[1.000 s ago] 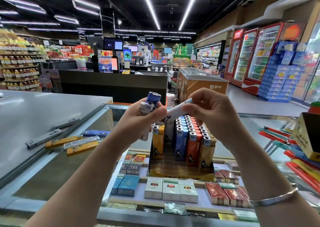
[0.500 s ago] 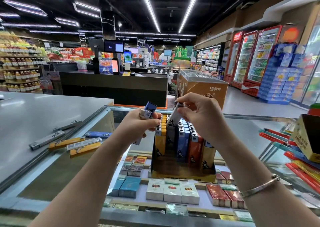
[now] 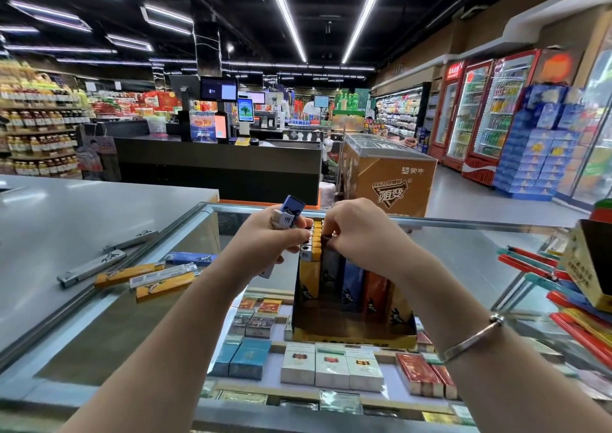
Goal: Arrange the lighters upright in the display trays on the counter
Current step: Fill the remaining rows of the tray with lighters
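Lighters, centre frame: my left hand (image 3: 278,234) clamps a blue lighter (image 3: 289,214); my right hand (image 3: 357,234) pinches a white lighter (image 3: 329,263) upright into the display tray (image 3: 354,336)

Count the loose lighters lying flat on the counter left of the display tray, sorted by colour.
Grey lighters: 2
Orange lighters: 2
White lighter: 1
Blue lighter: 1
Total: 6
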A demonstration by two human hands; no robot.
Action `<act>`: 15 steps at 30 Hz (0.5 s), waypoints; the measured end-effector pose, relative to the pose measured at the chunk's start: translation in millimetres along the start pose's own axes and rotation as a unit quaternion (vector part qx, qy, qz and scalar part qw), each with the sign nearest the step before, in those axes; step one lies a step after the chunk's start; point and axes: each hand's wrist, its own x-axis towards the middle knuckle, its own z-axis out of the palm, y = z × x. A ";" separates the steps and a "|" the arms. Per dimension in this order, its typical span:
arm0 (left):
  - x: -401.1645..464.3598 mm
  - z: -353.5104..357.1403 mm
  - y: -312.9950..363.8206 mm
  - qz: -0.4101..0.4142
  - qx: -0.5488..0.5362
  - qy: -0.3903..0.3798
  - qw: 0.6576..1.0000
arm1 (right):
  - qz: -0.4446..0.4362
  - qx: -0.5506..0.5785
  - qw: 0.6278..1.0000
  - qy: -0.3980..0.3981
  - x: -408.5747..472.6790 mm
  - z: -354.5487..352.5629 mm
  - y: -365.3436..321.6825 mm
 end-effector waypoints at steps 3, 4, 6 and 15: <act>0.3 -0.1 -0.3 -0.001 0.000 0.000 1.000 | 0.007 -0.020 1.000 -0.002 1.1 4.6 -4.5; 0.1 0.1 -0.2 -0.001 -0.001 0.000 1.000 | 0.006 -0.022 1.000 0.001 -0.3 4.8 -4.9; -0.5 0.3 0.4 0.000 -0.004 -0.001 1.000 | 0.000 -0.022 1.000 -0.004 -4.0 2.8 -2.9; -8.5 0.3 13.0 0.064 -0.027 -0.015 0.997 | -0.021 0.027 0.996 0.084 -20.5 -3.4 9.0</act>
